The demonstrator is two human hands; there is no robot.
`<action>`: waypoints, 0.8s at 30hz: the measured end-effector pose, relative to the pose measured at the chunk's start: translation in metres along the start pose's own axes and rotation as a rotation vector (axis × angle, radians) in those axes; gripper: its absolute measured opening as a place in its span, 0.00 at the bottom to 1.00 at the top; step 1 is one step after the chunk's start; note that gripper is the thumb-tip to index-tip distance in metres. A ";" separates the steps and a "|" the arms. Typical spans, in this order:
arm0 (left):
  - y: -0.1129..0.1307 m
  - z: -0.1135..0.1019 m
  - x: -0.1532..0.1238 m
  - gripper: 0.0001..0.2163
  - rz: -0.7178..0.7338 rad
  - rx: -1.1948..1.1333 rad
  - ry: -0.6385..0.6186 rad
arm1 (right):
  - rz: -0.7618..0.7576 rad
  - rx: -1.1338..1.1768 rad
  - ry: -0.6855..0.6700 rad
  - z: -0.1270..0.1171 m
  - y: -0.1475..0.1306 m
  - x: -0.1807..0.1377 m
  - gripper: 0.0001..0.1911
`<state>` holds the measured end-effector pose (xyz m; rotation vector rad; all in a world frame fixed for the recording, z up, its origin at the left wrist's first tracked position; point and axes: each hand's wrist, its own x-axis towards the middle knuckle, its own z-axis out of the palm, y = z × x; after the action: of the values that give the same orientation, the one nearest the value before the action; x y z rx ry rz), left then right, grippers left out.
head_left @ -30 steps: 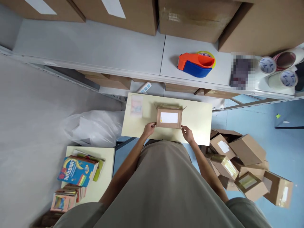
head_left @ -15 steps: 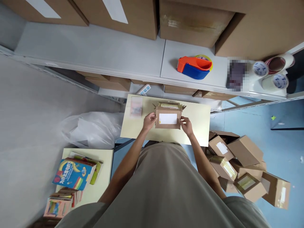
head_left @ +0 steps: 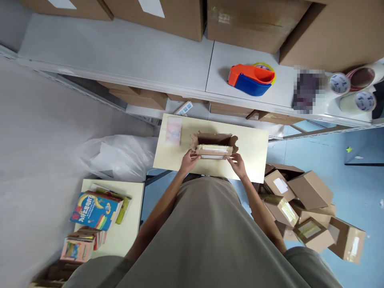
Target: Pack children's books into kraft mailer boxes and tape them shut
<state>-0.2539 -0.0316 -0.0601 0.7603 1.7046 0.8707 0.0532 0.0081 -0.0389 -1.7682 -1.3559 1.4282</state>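
small open cardboard box (head_left: 215, 153) sitting mid-way along the cream table (head_left: 253, 150), left hand (head_left: 189, 161) and right hand (head_left: 237, 165) each with fingers pinched on its near corners. pinkish packet (head_left: 174, 131) lies off to the left, shelf (head_left: 120, 56) with an orange-blue tape dispenser (head_left: 252, 81) blocks the far side, plastic bag (head_left: 126, 158) and books (head_left: 95, 211) crowd the left, box pile (head_left: 310, 190) the right

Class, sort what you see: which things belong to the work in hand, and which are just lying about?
In use, it seems: open box, left hand, right hand, table beneath.

Apparently lying about: tape dispenser, tape rolls, books, plastic bag, box pile.
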 end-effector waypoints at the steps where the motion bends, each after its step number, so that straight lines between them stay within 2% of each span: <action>1: 0.000 -0.001 -0.003 0.19 -0.010 0.004 -0.020 | 0.005 -0.002 -0.038 -0.004 0.000 0.001 0.39; 3: 0.004 -0.004 -0.012 0.27 0.005 0.039 -0.008 | 0.012 -0.014 -0.085 -0.013 -0.004 0.000 0.41; 4: 0.009 -0.007 -0.017 0.33 0.046 0.079 0.034 | 0.001 -0.024 -0.065 -0.018 -0.007 -0.002 0.43; 6: 0.023 -0.011 -0.029 0.40 0.200 0.204 0.162 | -0.076 -0.066 0.070 -0.027 -0.017 -0.006 0.43; 7: 0.032 -0.012 -0.036 0.40 0.298 0.278 0.219 | -0.138 -0.102 0.149 -0.031 -0.024 -0.008 0.40; 9: 0.051 -0.011 -0.045 0.31 0.459 0.401 0.227 | -0.275 -0.196 0.213 -0.037 -0.040 -0.010 0.29; 10: 0.061 -0.009 -0.048 0.24 0.504 0.446 0.182 | -0.330 -0.251 0.177 -0.037 -0.048 -0.009 0.24; 12: 0.076 -0.003 -0.049 0.13 0.529 0.520 0.063 | -0.392 -0.364 0.000 -0.033 -0.063 -0.002 0.17; 15: 0.087 0.009 -0.043 0.11 0.514 0.614 -0.071 | -0.426 -0.510 -0.216 -0.021 -0.078 0.017 0.15; 19: 0.084 0.016 -0.038 0.15 0.511 0.650 -0.112 | -0.453 -0.598 -0.237 -0.009 -0.085 0.044 0.22; 24: 0.070 0.016 -0.040 0.17 0.477 0.683 -0.101 | -0.444 -0.634 -0.238 -0.010 -0.087 0.067 0.29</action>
<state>-0.2227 -0.0239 0.0155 1.6900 1.7627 0.5249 0.0262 0.1037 0.0085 -1.5040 -2.3503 1.0455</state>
